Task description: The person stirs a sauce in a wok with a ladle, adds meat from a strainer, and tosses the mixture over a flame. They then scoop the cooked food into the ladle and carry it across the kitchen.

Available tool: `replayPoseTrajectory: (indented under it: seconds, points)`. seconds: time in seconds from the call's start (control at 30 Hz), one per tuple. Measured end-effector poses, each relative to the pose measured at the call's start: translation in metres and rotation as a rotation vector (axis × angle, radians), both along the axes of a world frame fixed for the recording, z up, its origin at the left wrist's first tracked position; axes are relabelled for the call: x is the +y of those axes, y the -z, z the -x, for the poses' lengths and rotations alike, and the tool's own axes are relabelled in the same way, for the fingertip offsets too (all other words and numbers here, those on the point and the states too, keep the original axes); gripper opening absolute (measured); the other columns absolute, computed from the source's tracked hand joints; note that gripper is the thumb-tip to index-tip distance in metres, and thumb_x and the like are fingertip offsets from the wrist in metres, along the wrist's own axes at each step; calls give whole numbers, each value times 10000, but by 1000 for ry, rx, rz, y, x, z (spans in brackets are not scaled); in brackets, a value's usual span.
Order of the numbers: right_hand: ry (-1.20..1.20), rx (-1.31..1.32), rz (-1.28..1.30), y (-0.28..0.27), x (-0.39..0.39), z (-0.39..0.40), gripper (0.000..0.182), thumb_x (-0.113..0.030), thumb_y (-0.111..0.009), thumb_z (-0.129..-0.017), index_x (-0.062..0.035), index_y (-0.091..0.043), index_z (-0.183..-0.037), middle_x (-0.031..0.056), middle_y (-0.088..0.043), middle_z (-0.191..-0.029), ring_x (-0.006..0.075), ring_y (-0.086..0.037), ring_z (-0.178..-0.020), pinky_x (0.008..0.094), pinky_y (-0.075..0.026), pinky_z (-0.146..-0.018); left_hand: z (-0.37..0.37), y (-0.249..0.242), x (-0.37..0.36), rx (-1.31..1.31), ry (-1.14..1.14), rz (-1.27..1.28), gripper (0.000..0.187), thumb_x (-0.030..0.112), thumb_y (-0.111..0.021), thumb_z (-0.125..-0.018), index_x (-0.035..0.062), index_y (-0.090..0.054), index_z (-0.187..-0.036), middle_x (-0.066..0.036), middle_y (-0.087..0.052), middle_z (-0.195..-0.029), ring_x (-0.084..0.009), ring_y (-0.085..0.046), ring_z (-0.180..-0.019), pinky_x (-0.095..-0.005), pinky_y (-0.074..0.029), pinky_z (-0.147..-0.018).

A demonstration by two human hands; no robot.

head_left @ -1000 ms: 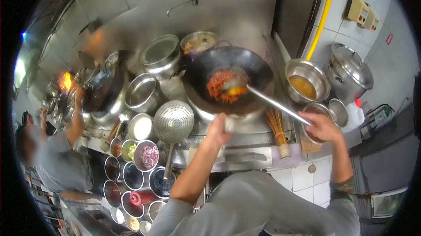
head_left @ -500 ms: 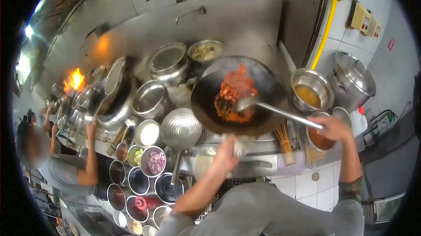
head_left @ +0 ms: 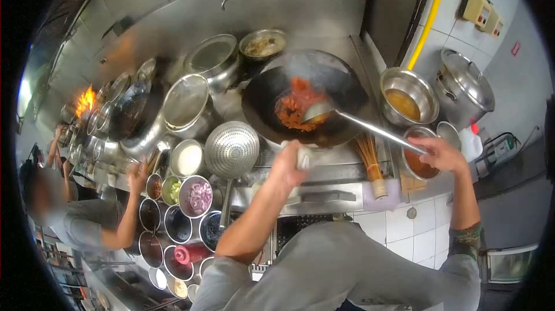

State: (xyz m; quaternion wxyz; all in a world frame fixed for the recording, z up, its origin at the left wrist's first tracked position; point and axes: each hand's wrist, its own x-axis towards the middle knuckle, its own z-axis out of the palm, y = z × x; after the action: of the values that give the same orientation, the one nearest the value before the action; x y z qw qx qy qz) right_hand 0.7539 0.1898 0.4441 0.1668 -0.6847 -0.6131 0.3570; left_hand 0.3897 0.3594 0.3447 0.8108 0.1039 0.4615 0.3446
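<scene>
My left hand (head_left: 291, 165) is closed around a pale folded cloth (head_left: 303, 157) at the near rim of a large black wok (head_left: 347, 106). In my right hand (head_left: 440, 154) is the handle of a long metal ladle (head_left: 376, 130), whose bowl rests among red-orange food (head_left: 293, 115) in the wok. Steam rises over the food. Below my right hand stands a metal pot of reddish-brown sauce (head_left: 421, 163). Left of the wok, a perforated strainer (head_left: 232, 148) lies with its handle toward me.
Several containers with chopped onion (head_left: 199, 197), white liquid (head_left: 189, 160) and dark sauces stand at the left. A bamboo brush (head_left: 370, 163) lies right of the wok, near a bowl of yellowish liquid (head_left: 403, 104). Farther left, a co-worker (head_left: 87, 218) stands near flames (head_left: 86, 102).
The view has shifted, so most things sit higher in it. The red food lies lower and more gathered in the wok. The co-worker's hand is lower, away from the neighbouring wok.
</scene>
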Motion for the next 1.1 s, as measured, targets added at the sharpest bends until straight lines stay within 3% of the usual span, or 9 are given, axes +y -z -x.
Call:
replayPoseTrajectory:
  seconds: [0.13, 0.27, 0.5, 0.57, 0.6, 0.7, 0.77, 0.83, 1.1]
  points:
    - [-189, -286, -298, 41, 37, -1, 607, -39, -657, -843, -164, -551, -1427, 183, -670, -1245, 318, -666, -1097, 368, -507, -979, -16, 59, 39, -89, 90, -47, 133, 132, -501, -959, 65, -543, -1066, -152, -656, -1068, -312, -672, -963, -511, -571, -876]
    - [63, -338, -334, 37, 34, 40, 593, -44, -623, -851, -256, -573, -1402, 232, -662, -1149, 425, -653, -982, 398, -524, -926, -4, 164, -5, -85, 114, -173, 284, 133, -539, -930, 41, -590, -1194, -160, -670, -1150, -338, -669, -1006, -500, -569, -869]
    - [-204, -249, -269, 28, 41, -15, 563, -108, -673, -840, -217, -601, -1388, 146, -690, -1225, 330, -663, -1105, 401, -506, -987, -12, 23, 11, -19, 29, 3, 173, 137, -545, -939, 80, -552, -1102, -147, -650, -1112, -304, -653, -1013, -498, -570, -900]
    - [-14, -380, -178, 24, 55, 28, 549, -109, -644, -859, -255, -600, -1386, 169, -681, -1218, 355, -660, -1070, 419, -513, -950, -22, 53, 33, -63, 62, -53, 159, 211, -550, -937, 119, -588, -1061, -100, -652, -960, -237, -629, -830, -360, -522, -718]
    - [86, -442, -141, 24, 61, 46, 543, -110, -630, -868, -275, -600, -1385, 180, -676, -1215, 367, -659, -1052, 428, -517, -931, -15, 104, 44, -87, 114, -140, 130, 163, -549, -940, 90, -573, -1044, -135, -660, -1075, -301, -647, -1000, -532, -548, -887]
    - [147, -611, -263, 43, 46, 50, 545, -96, -631, -862, -277, -613, -1375, 186, -681, -1202, 358, -668, -1053, 422, -525, -921, 1, 97, -13, 50, 65, -67, 282, 158, -575, -925, 106, -560, -1202, -133, -666, -1113, -294, -651, -1038, -510, -543, -905]
    - [61, -358, -406, 40, 25, 9, 557, -69, -652, -837, -230, -622, -1369, 172, -668, -1257, 329, -665, -1110, 404, -517, -962, 0, 38, -55, -85, -32, -347, 320, 159, -506, -971, 98, -491, -1285, -150, -655, -1154, -323, -674, -979, -505, -592, -779]
    - [61, -242, -308, 35, 3, -18, 575, -22, -682, -793, -143, -632, -1352, 144, -636, -1346, 275, -641, -1207, 361, -491, -1027, 14, 84, -17, -284, 9, 17, 259, 158, -461, -996, 86, -496, -1243, -169, -648, -1181, -353, -666, -1021, -532, -592, -813]
    - [272, -113, -181, 81, 34, 42, 580, -59, -648, -875, -109, -528, -1441, 170, -571, -1424, 311, -598, -1252, 365, -436, -1079, -17, 65, 43, 13, 68, -106, 252, 240, -545, -1012, 92, -556, -1215, -105, -639, -1185, -307, -654, -1043, -511, -548, -932]
